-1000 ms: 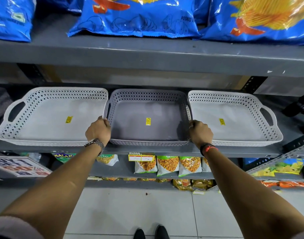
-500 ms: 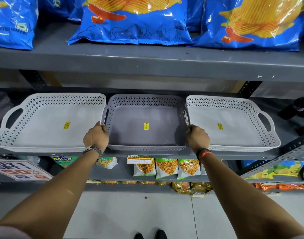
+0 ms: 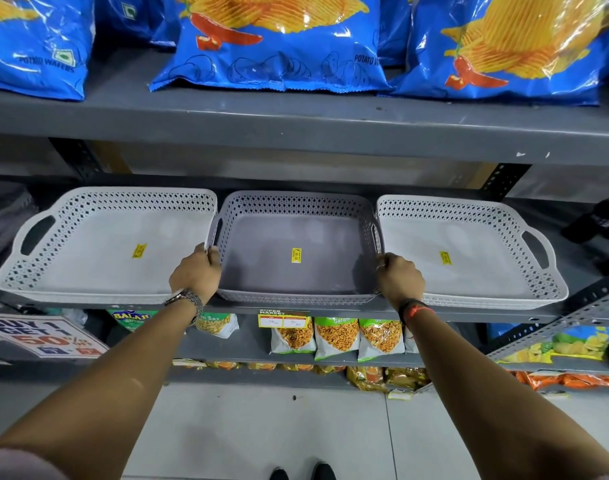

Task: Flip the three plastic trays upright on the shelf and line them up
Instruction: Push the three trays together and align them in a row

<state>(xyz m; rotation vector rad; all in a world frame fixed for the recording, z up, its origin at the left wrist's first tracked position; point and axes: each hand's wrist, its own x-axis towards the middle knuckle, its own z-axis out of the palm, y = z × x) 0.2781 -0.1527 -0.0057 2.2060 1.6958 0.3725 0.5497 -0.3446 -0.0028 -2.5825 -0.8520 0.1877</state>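
Three perforated plastic trays stand upright side by side on the grey shelf (image 3: 296,311), each with a yellow sticker inside. The left white tray (image 3: 88,271) and the right white tray (image 3: 476,278) flank a darker grey middle tray (image 3: 261,268). My left hand (image 3: 195,273) grips the middle tray's left handle, and my right hand (image 3: 400,277) grips its right handle. The handles themselves are partly hidden by my fingers.
Blue bags of potato wafers (image 3: 272,43) lie on the shelf above. Snack packets (image 3: 337,337) and a price label (image 3: 284,320) sit on the shelf below, with an offer sign (image 3: 36,336) at lower left. A dark object (image 3: 597,220) rests at the far right.
The view has tilted slightly upward, so the trays sit lower in the frame. Both hands stay closed on the middle tray's handles; the tray has barely shifted.
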